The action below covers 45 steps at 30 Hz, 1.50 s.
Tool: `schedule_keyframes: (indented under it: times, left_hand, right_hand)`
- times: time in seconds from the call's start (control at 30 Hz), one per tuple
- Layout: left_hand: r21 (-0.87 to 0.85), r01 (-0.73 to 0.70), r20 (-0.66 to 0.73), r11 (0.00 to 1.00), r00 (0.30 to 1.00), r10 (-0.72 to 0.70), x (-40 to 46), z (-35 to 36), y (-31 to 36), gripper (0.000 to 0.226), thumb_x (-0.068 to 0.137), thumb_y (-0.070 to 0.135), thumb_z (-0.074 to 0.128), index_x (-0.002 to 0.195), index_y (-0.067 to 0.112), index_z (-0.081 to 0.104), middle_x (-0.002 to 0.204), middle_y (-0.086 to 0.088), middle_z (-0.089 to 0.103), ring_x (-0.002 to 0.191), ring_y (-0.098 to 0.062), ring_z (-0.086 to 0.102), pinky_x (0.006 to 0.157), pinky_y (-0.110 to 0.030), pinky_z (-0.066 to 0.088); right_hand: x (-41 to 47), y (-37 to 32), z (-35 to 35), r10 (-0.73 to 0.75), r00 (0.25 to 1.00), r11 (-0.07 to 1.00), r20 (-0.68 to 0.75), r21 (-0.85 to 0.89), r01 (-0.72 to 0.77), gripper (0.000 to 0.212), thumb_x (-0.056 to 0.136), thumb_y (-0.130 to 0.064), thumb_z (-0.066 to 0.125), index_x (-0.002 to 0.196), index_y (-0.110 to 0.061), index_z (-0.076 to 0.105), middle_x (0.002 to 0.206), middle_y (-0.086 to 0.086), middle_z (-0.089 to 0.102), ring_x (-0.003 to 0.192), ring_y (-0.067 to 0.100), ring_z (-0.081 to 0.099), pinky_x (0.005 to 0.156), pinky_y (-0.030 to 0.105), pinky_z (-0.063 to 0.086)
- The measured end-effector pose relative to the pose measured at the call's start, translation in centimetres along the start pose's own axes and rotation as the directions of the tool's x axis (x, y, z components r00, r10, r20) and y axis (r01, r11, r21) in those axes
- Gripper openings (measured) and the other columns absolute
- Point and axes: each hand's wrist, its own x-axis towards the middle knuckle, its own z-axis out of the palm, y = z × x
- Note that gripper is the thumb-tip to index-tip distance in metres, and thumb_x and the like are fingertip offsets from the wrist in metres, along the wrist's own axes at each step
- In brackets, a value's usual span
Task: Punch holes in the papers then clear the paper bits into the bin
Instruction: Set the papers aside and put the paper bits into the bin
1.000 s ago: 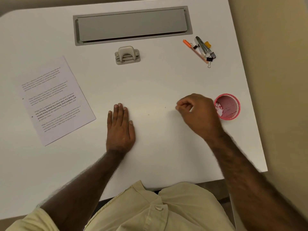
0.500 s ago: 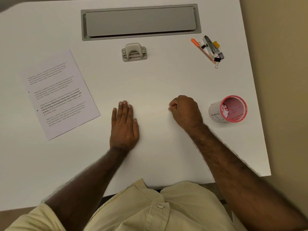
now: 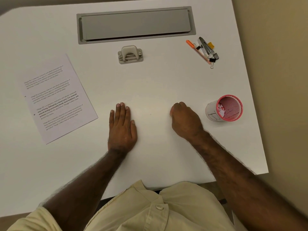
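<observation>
On the white table (image 3: 158, 84), the printed papers (image 3: 58, 97) lie well left of the flat, straight-fingered left hand (image 3: 122, 127), their small text mostly unreadable. The right hand (image 3: 185, 119) rests curled in a fist; any contents are hidden. Just right stands the pink mesh bin (image 3: 229, 108), white bits inside, its label unreadable; the hole punch (image 3: 130, 54) sits beyond both hands.

Matt smooth white table (image 3: 158, 84), pink wire-mesh bin (image 3: 229, 107), printed paper sheets (image 3: 57, 99), grey plastic hole punch (image 3: 130, 54)
</observation>
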Motion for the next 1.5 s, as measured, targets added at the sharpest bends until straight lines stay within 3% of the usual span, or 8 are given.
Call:
schedule_keyframes:
  times: [0.17,0.3,0.4,0.57,0.77,0.97,1.23,1.5]
  left_hand:
    - [-0.002,-0.006,-0.013,1.0,1.0,0.006,-0.1,0.0,0.0,0.06,0.11,0.024,0.033,0.163,-0.003,0.031,0.175,-0.02,0.022,0.166,-0.033,0.014,0.134,-0.056,0.014]
    - [0.004,-0.009,-0.007,1.0,1.0,0.009,-0.1,0.1,-0.1,0.06,0.11,0.024,0.033,0.163,-0.003,0.031,0.175,-0.02,0.022,0.166,-0.033,0.014,0.133,-0.057,0.015]
    - [0.005,0.002,0.019,1.0,1.0,-0.002,-0.1,0.1,-0.1,0.062,0.11,0.027,0.031,0.165,-0.001,0.027,0.176,-0.018,0.018,0.166,-0.03,0.009,0.134,-0.056,0.012]
    - [0.006,0.004,0.028,1.0,1.0,-0.004,0.0,0.0,0.0,0.062,0.11,0.028,0.029,0.165,-0.001,0.027,0.176,-0.018,0.018,0.167,-0.03,0.009,0.134,-0.055,0.012]
    - [-0.003,-0.003,0.009,1.0,1.0,0.003,-0.1,0.0,0.0,0.061,0.11,0.027,0.029,0.164,-0.003,0.029,0.175,-0.02,0.02,0.166,-0.032,0.012,0.134,-0.056,0.013]
    - [0.003,-0.001,0.025,1.0,1.0,0.001,0.0,0.0,0.0,0.062,0.11,0.028,0.027,0.164,-0.003,0.028,0.176,-0.019,0.019,0.166,-0.032,0.011,0.134,-0.056,0.012]
    - [0.004,0.001,0.006,1.0,1.0,-0.001,0.0,0.0,0.0,0.061,0.11,0.027,0.029,0.163,-0.004,0.031,0.175,-0.02,0.023,0.165,-0.033,0.014,0.133,-0.057,0.014]
    - [-0.006,0.011,0.027,1.0,1.0,-0.011,0.0,-0.2,0.0,0.062,0.111,0.03,0.026,0.165,0.0,0.027,0.177,-0.017,0.018,0.166,-0.03,0.01,0.134,-0.055,0.012]
  right_hand:
    - [-2.2,2.7,-3.1,0.017,0.952,0.981,-0.305,0.189,0.043,0.014,0.096,-0.001,0.051,0.097,-0.012,0.059,0.101,0.011,0.059,0.085,0.033,0.061,0.078,0.044,0.051]
    - [-3.9,5.0,-6.4,0.119,0.897,0.946,-0.426,0.324,0.028,0.012,0.097,-0.002,0.05,0.095,-0.009,0.06,0.1,0.009,0.062,0.09,0.022,0.056,0.084,0.033,0.045]
    - [-5.1,6.9,-7.9,0.237,0.866,0.942,-0.44,0.323,-0.093,0.01,0.101,-0.011,0.05,0.1,-0.011,0.061,0.106,0.003,0.059,0.092,0.017,0.051,0.084,0.029,0.041]
    - [-5.9,9.9,-8.7,0.329,0.835,0.932,-0.442,0.296,-0.21,0.012,0.102,-0.013,0.053,0.105,-0.007,0.063,0.117,0.016,0.063,0.105,0.031,0.058,0.088,0.038,0.044]
    - [-6.0,10.8,-8.9,0.361,0.818,0.926,-0.448,0.277,-0.257,0.018,0.1,-0.014,0.055,0.106,-0.008,0.07,0.112,0.014,0.069,0.097,0.037,0.063,0.086,0.043,0.05]
    - [-6.1,9.3,-9.3,0.418,0.758,0.896,-0.5,0.367,-0.252,0.01,0.093,-0.022,0.067,0.097,-0.015,0.071,0.093,0.002,0.069,0.086,0.027,0.063,0.08,0.035,0.049]
    - [-3.6,2.4,-3.9,0.049,0.908,0.922,-0.417,0.369,0.12,0.003,0.09,-0.017,0.075,0.093,-0.019,0.074,0.084,-0.001,0.064,0.077,0.017,0.059,0.076,0.037,0.051]
    - [0.3,-3.7,1.6,-0.083,0.98,0.932,-0.178,0.335,0.14,0.01,0.092,-0.026,0.073,0.099,-0.02,0.078,0.093,-0.003,0.067,0.092,0.023,0.064,0.083,0.042,0.056]
